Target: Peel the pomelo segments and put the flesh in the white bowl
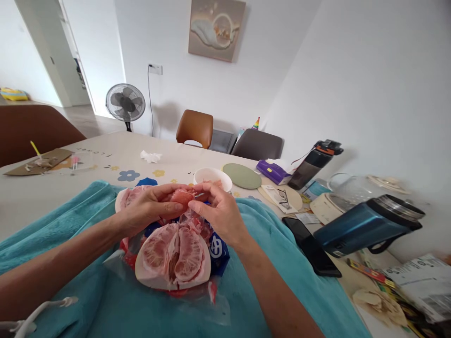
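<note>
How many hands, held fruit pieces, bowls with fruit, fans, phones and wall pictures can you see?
Hands: 2 (left hand, right hand)
Held fruit piece: 1
Bowl with fruit: 1
Fan: 1
Phone: 1
Wall picture: 1
Total: 7

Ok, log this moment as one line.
left hand: holding pink pomelo segment | right hand: touching same segment | beyond: round white bowl

The flower-print table (116,143) carries a white bowl (210,173) and crumpled tissue (151,156).

A partly bared pink pomelo segment (181,197) is held near cut pomelo (190,257).
</note>
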`<state>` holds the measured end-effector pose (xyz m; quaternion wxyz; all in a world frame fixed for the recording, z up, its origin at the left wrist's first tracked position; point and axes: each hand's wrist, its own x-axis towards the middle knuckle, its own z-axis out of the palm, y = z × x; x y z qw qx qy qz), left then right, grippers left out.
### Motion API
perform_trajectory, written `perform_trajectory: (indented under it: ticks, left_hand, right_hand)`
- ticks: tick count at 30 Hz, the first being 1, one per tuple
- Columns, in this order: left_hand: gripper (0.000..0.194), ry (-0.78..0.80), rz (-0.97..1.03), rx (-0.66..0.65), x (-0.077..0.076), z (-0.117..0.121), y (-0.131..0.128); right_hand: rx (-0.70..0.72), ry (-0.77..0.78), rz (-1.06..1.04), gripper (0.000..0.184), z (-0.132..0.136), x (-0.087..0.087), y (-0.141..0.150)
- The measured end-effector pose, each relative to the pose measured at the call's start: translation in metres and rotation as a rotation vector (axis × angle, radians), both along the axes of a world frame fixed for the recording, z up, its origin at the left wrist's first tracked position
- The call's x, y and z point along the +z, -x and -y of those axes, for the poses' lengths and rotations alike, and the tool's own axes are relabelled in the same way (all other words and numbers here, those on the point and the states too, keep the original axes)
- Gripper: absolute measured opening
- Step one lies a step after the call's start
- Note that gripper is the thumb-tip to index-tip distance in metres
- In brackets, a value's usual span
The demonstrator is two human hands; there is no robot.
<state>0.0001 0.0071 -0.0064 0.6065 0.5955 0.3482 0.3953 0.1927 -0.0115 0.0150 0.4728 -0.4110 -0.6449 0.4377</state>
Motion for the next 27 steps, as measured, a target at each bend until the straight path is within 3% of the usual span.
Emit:
perform_trajectory:
  ticks: [3,7,15,22,27]
  left_hand:
    - [0.052,-0.073,0.0,-0.007,-0.002,-0.001,0.001]
    - [0.054,-0.346,-0.01,0.018,-0.002,0.0,0.0]
    - [0.075,-0.847,-0.381,0.22,-0.009,0.001,0.003]
    - [0.083,-0.835,-0.47,0.193,-0.011,0.003,0.005]
    - [0.086,-0.841,-0.4,0.149,-0.012,0.004,0.005]
  right_hand:
    - [0.009,-0.007,0.042,0.026,0.002,0.002,-0.001]
    - [0.065,0.0,0.061,0.029,0.005,0.006,-0.005]
    - [0.018,-0.228,0.229,0.021,0.005,0.008,-0.008]
    - [0.087,-0.445,0.324,0.016,0.003,0.003,-0.009]
    - [-0.043,-0.54,0.516,0.015,0.006,0.001,-0.006]
